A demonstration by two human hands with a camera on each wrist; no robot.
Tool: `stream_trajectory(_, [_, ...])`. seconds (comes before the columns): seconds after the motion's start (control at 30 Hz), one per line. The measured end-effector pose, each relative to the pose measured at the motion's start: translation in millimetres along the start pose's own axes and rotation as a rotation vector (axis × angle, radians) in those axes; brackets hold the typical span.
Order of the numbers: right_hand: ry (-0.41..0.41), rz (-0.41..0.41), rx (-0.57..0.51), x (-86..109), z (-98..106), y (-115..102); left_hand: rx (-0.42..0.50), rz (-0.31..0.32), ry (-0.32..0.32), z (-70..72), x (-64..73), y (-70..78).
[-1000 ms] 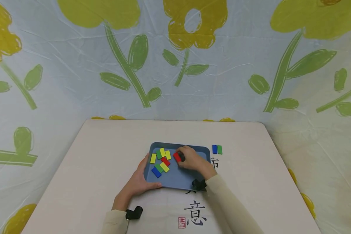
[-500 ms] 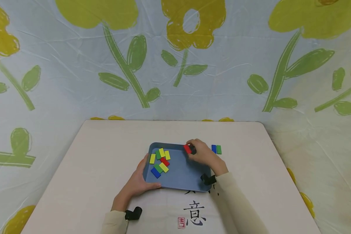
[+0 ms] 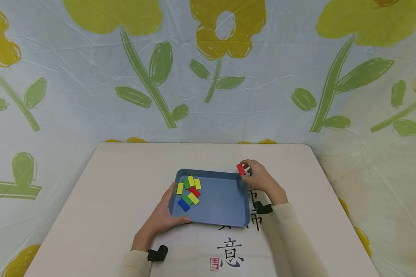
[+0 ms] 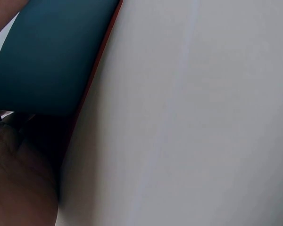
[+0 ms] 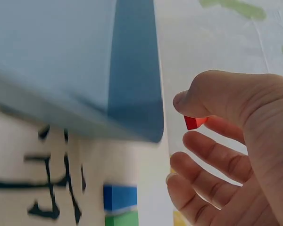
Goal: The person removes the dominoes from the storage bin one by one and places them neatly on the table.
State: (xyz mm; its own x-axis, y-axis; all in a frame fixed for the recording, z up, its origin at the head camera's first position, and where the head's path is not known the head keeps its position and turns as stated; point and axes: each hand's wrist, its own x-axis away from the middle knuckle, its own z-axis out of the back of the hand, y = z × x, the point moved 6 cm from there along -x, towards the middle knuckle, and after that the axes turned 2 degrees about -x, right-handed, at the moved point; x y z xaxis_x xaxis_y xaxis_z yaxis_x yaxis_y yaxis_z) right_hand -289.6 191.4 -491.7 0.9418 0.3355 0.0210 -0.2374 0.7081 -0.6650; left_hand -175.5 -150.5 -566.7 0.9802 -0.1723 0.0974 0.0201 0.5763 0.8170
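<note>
A blue-grey tray [image 3: 222, 204] lies in the middle of the head view. My left hand [image 3: 163, 215] holds it at its left end, thumb along the front edge and fingers up the left side. In the left wrist view the tray's wall [image 4: 42, 56] sits against that hand. Beyond the tray's far right corner, my right hand [image 3: 263, 180] pinches a small red block [image 3: 240, 169] between thumb and fingers. A blue block [image 5: 120, 197] and a green block [image 5: 122, 220] lie side by side on the table, mostly hidden by the right hand in the head view.
Several yellow, green, blue and red blocks sit in the tray's left part, among them a yellow block [image 3: 194, 198] and a red block [image 3: 194, 191]. The pale table [image 3: 124, 173] bears black brush writing [image 3: 230, 254]. A flower-patterned cloth [image 3: 228, 119] rises behind the table.
My right hand has carried the red block from inside the tray rightward and away, past the far right corner. The left hand stays at the tray's left end.
</note>
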Motion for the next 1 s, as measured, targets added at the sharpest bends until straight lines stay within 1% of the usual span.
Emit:
stream_trajectory(0.13, [0.034,-0.013,0.009,5.4,10,16,0.000,-0.005,0.000,-0.2,0.0,-0.4])
stream_trajectory(0.27, [0.065,-0.049,0.018,8.3,18,33,0.001,-0.013,0.003,-0.1,0.2,-0.5])
stream_trajectory(0.4, [0.085,-0.103,0.005,10.5,22,48,-0.005,-0.010,0.006,-0.1,0.3,-0.9])
stream_trajectory(0.67, [0.088,-0.204,-0.019,22.0,24,74,-0.009,-0.021,0.007,-0.6,-0.8,-1.2])
stream_trajectory(0.83, [0.088,-0.231,-0.010,27.3,23,88,-0.003,-0.026,0.008,-1.0,-0.9,-1.7])
stream_trajectory(1.0, [0.081,-0.259,-0.001,31.4,21,97,0.002,-0.012,-0.002,-0.8,-0.3,-1.9])
